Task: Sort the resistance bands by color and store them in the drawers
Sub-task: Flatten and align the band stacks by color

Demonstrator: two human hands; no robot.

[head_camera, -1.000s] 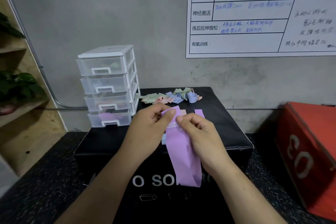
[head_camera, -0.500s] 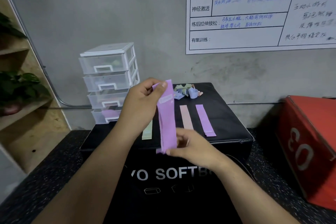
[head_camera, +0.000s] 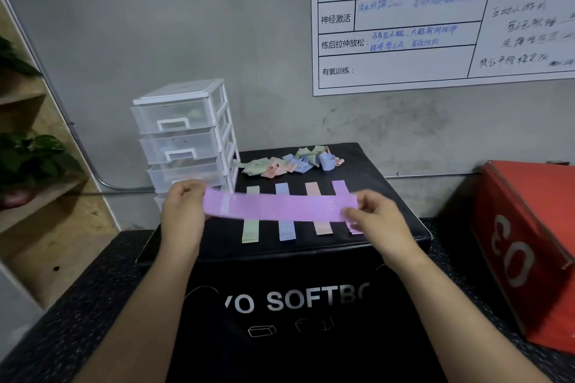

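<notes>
A purple resistance band (head_camera: 280,207) is stretched flat and level between my hands, above the black soft box (head_camera: 401,227). My left hand (head_camera: 182,208) grips its left end and my right hand (head_camera: 378,214) pinches its right end. Under it, flat bands lie side by side on the box: green (head_camera: 250,232), blue (head_camera: 286,230), pink (head_camera: 322,227) and purple (head_camera: 339,186), partly hidden by the held band. A loose pile of mixed bands (head_camera: 289,162) sits at the back of the box. The white drawer unit (head_camera: 186,140) stands at the back left, its lowest drawer hidden behind my left hand.
A red box (head_camera: 525,246) marked 03 stands to the right. Wooden shelves with a plant (head_camera: 31,158) are on the left. A whiteboard (head_camera: 435,15) hangs on the grey wall behind.
The purple band was hanging upright from my left hand; now both hands have turned it level and pulled it out flat. Four laid-out bands on the box have come into view.
</notes>
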